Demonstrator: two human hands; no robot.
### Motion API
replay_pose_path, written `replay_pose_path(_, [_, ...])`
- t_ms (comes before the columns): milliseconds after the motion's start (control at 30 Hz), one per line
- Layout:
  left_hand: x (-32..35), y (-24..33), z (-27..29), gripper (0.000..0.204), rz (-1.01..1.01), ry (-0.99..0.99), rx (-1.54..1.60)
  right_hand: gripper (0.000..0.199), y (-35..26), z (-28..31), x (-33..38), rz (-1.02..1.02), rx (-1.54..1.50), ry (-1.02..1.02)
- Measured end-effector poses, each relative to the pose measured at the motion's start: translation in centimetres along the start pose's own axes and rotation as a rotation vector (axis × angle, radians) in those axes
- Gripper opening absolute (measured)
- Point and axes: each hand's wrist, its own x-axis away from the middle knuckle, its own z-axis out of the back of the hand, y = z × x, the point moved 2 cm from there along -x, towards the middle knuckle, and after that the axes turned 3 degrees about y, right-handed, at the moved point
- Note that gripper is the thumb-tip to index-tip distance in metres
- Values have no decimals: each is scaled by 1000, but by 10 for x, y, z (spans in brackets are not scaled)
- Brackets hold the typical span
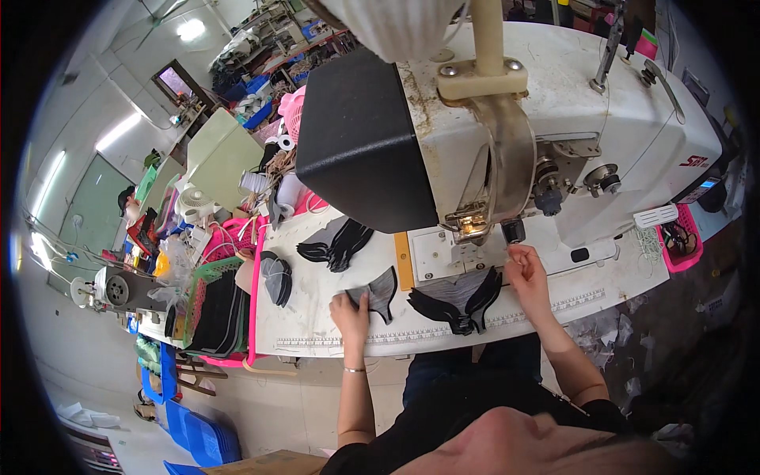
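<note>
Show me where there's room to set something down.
On the left, a bare patch lies between the small grey bundle and the left hand. On the right, another lies between the right hand and the pink basket. It's crowded between the hands, with the grey piece and black-edged pile.

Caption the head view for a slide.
Left grip on a grey-and-black fabric piece, right grip beside a stack of similar pieces, at a white sewing machine.

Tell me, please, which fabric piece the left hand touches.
The thinner grey piece just left of the stack beside the right hand; only it meets the left hand.
</note>
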Motion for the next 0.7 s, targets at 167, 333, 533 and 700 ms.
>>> replay_pose_path(167, [12,56,38,45,-159,647,80,22,-1,19,5,-228,430,-201])
replay_pose_path(333, [14,120,21,33,-511,-123,399,23,-36,34,7,-131,818,-601])
replay_pose_path(533, [24,129,3,33,-521,-284,259,26,-60,43,20,-208,455,-448])
replay_pose_path(700, [26,146,11,30,-623,-38,329,20,-47,-2,15,-142,547,-275])
